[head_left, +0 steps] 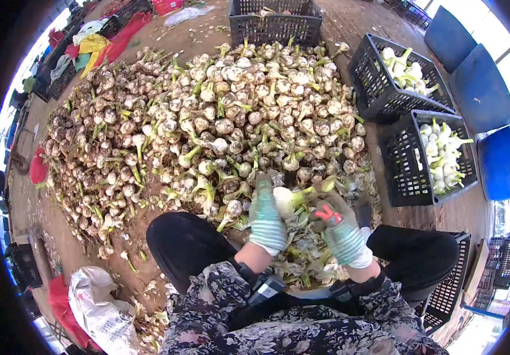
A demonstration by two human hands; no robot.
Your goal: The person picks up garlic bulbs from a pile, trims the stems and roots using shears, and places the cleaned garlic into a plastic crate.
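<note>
My left hand (266, 218), in a green and white striped glove, is closed on a pale garlic bulb (287, 202). The bulb's green stem points right, toward my other hand. A matching glove covers my right hand (345, 232), whose fingers curl around a small red-handled tool (328, 214). Only the red part shows clearly; its working end is hidden. Both hands are close together over a layer of peeled leaves and skins (305, 251) between my knees. A big heap of soil-stained garlic (225, 112) spreads just beyond them.
On the right stand two black crates (398, 163) (376, 89) holding cleaned white garlic. Another black crate (275, 28) sits behind the heap. Blue barrels (500, 163) line the right side. A white woven sack (102, 310) lies at lower left, near my knee.
</note>
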